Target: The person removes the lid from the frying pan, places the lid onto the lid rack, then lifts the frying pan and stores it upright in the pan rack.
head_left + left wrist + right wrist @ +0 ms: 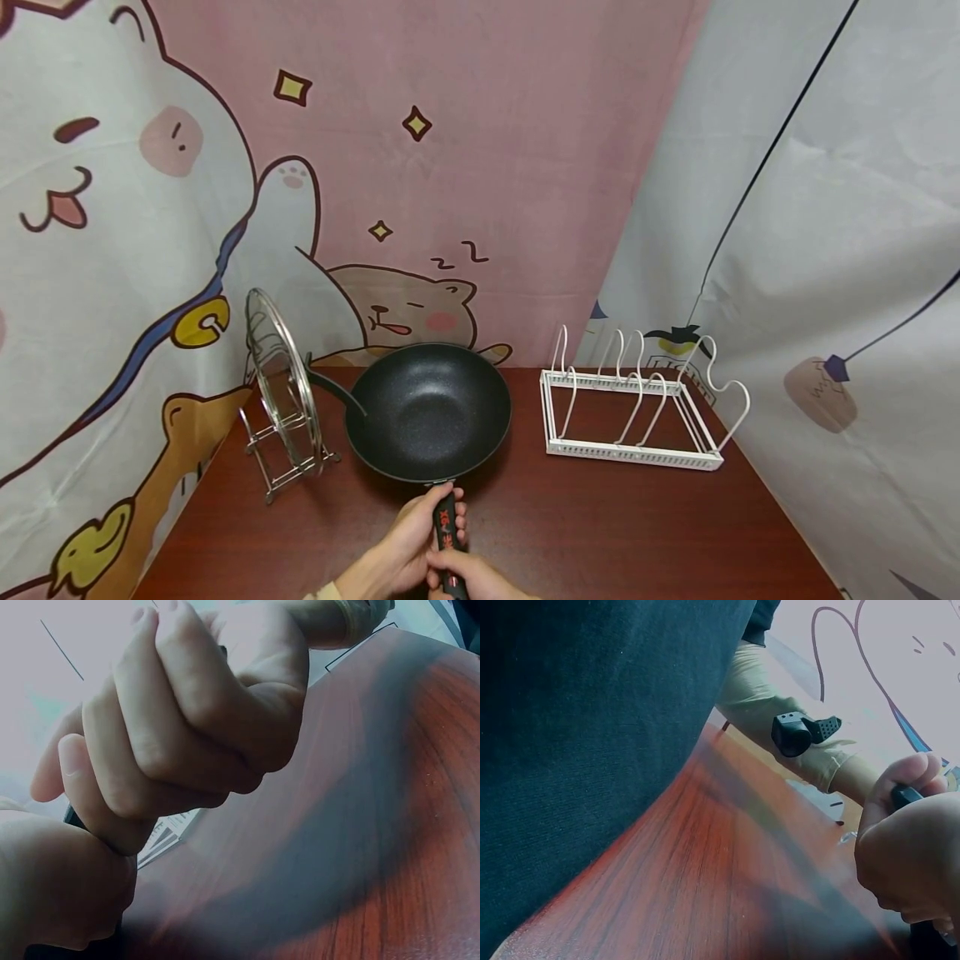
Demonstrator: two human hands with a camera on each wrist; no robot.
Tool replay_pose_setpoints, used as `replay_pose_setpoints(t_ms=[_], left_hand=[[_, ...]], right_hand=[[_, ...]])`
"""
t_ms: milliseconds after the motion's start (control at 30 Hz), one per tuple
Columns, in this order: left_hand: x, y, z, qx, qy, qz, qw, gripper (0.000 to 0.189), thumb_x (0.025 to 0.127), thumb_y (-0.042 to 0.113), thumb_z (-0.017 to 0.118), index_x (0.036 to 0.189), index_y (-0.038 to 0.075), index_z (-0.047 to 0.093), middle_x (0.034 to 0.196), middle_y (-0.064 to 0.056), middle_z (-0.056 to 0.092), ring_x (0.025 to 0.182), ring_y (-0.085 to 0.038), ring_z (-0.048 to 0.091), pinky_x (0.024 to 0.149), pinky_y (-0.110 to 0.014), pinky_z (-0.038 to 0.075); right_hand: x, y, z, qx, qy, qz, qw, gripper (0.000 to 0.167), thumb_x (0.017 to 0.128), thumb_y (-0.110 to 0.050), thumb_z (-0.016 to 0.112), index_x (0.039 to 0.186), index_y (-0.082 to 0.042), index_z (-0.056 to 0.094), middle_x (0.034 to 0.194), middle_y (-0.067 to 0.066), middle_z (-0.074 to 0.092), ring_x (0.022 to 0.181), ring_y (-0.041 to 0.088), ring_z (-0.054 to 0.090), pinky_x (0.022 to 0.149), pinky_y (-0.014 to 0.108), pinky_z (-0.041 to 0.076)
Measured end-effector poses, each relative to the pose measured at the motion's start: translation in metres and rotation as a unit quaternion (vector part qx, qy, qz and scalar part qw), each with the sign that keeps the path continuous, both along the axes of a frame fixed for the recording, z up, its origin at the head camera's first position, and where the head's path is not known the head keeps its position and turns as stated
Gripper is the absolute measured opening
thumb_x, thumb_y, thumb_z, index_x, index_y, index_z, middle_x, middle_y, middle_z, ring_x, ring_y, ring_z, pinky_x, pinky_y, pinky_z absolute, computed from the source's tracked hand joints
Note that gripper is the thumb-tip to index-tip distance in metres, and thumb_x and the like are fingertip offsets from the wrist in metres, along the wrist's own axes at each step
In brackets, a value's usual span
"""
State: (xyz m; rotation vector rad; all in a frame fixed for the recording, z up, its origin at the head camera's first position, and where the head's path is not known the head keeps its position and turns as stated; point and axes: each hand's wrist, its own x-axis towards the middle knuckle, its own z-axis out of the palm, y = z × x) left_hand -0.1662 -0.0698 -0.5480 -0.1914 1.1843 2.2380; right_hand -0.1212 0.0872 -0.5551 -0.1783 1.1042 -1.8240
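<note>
A black wok (431, 417) faces me with its dark inside showing and its long handle (447, 533) pointing toward me. My left hand (412, 537) grips the handle close to the pan, thumb along its top. Behind it my right hand (480, 575) holds the handle's near end. In the left wrist view the left hand's curled fingers (142, 727) show from below, above the tabletop, beside the right hand (67, 877). The right wrist view shows the right hand (907, 855) around the black handle end (906, 796). Whether the wok's base touches the table is hidden.
Left of the wok, a glass lid (281, 375) stands in a metal rack (288, 479); a dark curved bar (333, 387) reaches from it over the wok's rim. At right stands a white wire rack (630, 454). The brown table (600, 533) meets printed curtains behind.
</note>
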Motion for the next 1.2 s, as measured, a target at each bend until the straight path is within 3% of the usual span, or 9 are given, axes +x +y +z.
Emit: replay_pose_setpoints(t_ms=[233,900,1200], left_hand=[[-0.003,0.002,-0.001,-0.001,0.006,-0.005,1.0000,0.019,0.121,0.033,0.048,0.122,0.015,0.052,0.087,0.010,0.061,0.072,-0.001,0.059,0.073,-0.018,0.057],[-0.004,0.003,-0.002,-0.007,0.018,-0.006,0.9998,0.015,0.119,0.033,0.053,0.114,0.019,0.054,0.081,0.012,0.057,0.069,0.000,0.056,0.070,-0.018,0.054],[-0.002,0.004,-0.002,-0.007,0.024,0.000,0.9997,0.015,0.121,0.030,0.046,0.114,0.019,0.052,0.081,0.012,0.053,0.065,0.000,0.051,0.067,-0.019,0.051]], right_hand=[[0.003,-0.006,0.005,0.020,0.002,-0.033,0.9992,0.031,0.114,-0.032,0.048,0.085,-0.026,0.057,0.065,-0.018,0.044,0.058,-0.004,0.037,0.058,0.014,0.033],[0.006,-0.010,0.007,0.026,0.002,-0.052,0.9983,0.034,0.114,-0.031,0.053,0.080,-0.025,0.050,0.062,-0.016,0.037,0.055,-0.001,0.029,0.054,0.016,0.028],[0.006,-0.013,0.003,0.016,-0.012,-0.063,0.9978,0.035,0.112,-0.027,0.050,0.077,-0.024,0.046,0.061,-0.016,0.034,0.053,-0.001,0.023,0.052,0.015,0.024]])
